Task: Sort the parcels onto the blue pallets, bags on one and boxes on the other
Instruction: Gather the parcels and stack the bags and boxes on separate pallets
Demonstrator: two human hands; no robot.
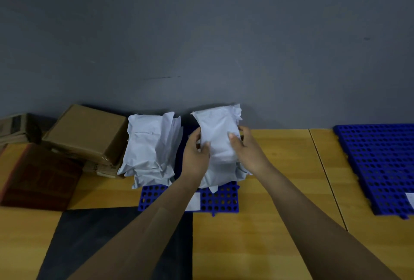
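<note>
A white bag [218,129] is held between my left hand [197,154] and my right hand [247,149], on top of a stack of white bags on the near blue pallet [221,199]. Beside it on the left stands a second stack of white bags [152,145], on the same pallet. A second blue pallet [380,167] lies at the right, with only a white label at its edge. Brown boxes [87,131] are piled at the left of the table.
A dark reddish box [40,176] lies at the near left, with flattened cardboard [15,127] behind it. A black mat [89,241] covers part of the wooden table [280,190]. A grey wall rises directly behind the table.
</note>
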